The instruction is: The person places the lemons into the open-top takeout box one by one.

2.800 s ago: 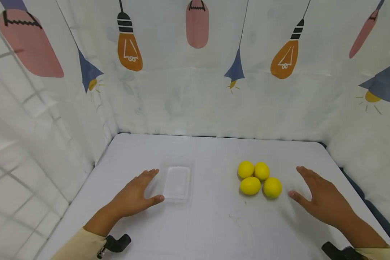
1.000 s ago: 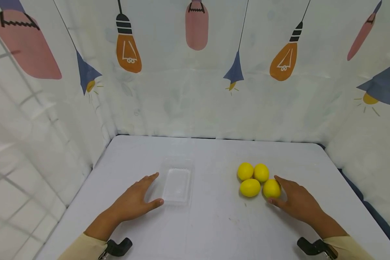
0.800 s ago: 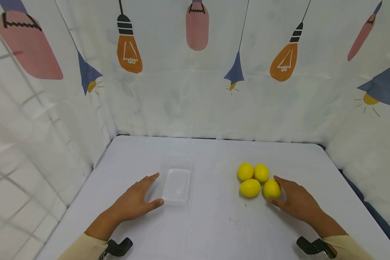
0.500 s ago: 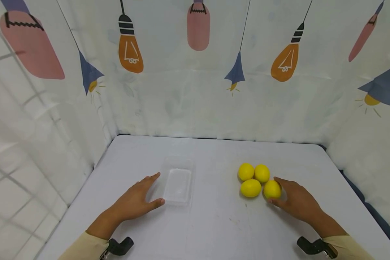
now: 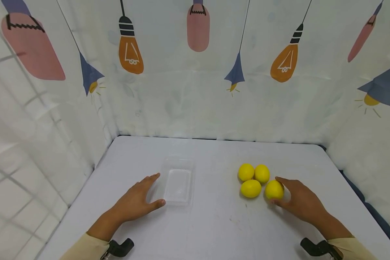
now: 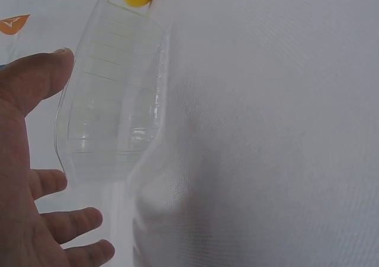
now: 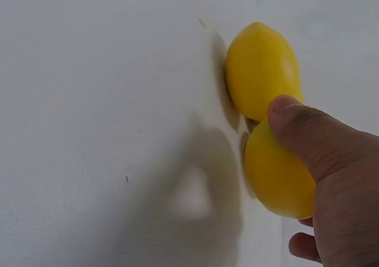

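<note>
On the right of the table, my right hand (image 5: 300, 198) grips a yellow lemon (image 5: 274, 190) between thumb and fingers. The right wrist view shows the thumb across that lemon (image 7: 278, 172), with a second lemon (image 7: 260, 71) just beyond it. Three other lemons (image 5: 251, 188) sit grouped to its left in the head view. My left hand (image 5: 134, 198) is spread beside a clear plastic tray (image 5: 192, 180), its fingers straight. In the left wrist view the thumb is at the rim of the tray (image 6: 112, 89); whether it touches cannot be told.
The white table (image 5: 214, 231) has a patterned curtain (image 5: 195, 97) standing behind it and at both sides. Between the tray and the lemons lies a stretch of bare tabletop. Each wrist wears a black camera mount (image 5: 121, 248).
My right hand came in from the right to the nearest lemon and now grips it. That lemon has shifted slightly right, away from the others. The left hand stays by the tray.
</note>
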`<state>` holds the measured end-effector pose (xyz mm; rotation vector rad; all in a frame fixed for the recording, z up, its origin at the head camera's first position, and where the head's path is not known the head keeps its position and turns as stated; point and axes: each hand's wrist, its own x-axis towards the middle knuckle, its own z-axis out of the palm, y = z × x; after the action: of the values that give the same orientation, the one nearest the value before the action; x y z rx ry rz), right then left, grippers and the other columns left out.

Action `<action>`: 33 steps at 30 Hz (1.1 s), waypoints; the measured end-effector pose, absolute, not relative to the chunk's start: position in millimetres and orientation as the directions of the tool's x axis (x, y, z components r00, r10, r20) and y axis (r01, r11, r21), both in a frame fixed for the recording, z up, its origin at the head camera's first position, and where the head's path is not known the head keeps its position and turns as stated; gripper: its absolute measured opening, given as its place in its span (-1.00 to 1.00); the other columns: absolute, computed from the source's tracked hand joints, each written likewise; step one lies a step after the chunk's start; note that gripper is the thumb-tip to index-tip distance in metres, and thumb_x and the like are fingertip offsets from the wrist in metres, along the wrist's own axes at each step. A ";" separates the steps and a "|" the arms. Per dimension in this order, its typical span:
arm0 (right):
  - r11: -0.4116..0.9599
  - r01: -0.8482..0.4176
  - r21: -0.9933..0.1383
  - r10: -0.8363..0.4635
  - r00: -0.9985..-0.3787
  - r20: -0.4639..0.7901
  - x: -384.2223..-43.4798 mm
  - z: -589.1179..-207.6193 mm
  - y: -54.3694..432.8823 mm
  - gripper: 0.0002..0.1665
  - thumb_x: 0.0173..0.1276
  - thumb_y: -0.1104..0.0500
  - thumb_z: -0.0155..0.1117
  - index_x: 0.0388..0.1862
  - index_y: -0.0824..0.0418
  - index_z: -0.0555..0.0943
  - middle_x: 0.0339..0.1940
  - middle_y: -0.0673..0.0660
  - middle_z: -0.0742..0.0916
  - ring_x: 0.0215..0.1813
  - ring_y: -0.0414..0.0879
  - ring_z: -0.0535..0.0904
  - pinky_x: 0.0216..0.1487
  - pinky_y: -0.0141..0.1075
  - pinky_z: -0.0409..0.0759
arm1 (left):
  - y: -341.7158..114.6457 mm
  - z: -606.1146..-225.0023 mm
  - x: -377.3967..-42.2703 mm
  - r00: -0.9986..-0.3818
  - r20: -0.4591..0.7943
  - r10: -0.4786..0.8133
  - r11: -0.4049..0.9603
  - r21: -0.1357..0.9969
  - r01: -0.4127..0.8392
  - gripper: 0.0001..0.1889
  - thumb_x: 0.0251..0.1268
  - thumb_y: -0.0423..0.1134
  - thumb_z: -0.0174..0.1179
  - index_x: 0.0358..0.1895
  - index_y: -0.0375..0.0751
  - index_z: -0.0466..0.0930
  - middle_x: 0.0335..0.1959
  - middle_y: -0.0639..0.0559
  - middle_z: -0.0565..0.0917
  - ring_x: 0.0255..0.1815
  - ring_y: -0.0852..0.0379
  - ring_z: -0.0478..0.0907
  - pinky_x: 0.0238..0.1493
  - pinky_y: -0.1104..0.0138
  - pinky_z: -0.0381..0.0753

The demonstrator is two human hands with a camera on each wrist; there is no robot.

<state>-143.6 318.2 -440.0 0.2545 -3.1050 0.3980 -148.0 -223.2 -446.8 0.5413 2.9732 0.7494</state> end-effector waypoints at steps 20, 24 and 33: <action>0.929 -0.227 -0.294 -0.212 -0.974 0.083 -145.4 -407.2 297.1 0.08 0.17 -0.35 0.51 0.53 0.17 0.40 0.38 0.32 0.55 0.37 0.33 0.44 0.25 0.35 0.43 | -222.1 -448.2 -147.6 -0.934 0.085 0.346 0.826 0.445 0.346 -0.02 0.26 0.35 0.30 0.59 -0.17 0.23 0.49 -0.17 0.40 0.50 -0.29 0.28 0.43 -0.29 0.19; 0.924 -0.244 -0.295 -0.228 -0.970 0.090 -146.9 -403.6 292.5 0.07 0.19 -0.32 0.52 0.53 0.16 0.39 0.38 0.32 0.56 0.36 0.32 0.44 0.24 0.34 0.44 | -222.2 -449.7 -147.8 -0.936 0.084 0.341 0.830 0.440 0.342 -0.02 0.25 0.34 0.31 0.58 -0.18 0.23 0.49 -0.19 0.40 0.49 -0.31 0.29 0.42 -0.30 0.19; 0.911 -0.279 -0.305 -0.255 -0.960 0.117 -150.0 -401.2 284.2 0.12 0.18 -0.47 0.40 0.54 0.13 0.39 0.36 0.29 0.57 0.34 0.29 0.47 0.20 0.31 0.49 | -222.7 -451.3 -148.3 -0.942 0.073 0.329 0.843 0.428 0.327 0.00 0.21 0.36 0.32 0.59 -0.15 0.24 0.49 -0.16 0.40 0.50 -0.30 0.27 0.43 -0.29 0.18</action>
<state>-150.0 284.2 -401.2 0.4197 -2.9971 0.4949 -148.3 -222.7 -451.3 0.5366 3.0120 0.6980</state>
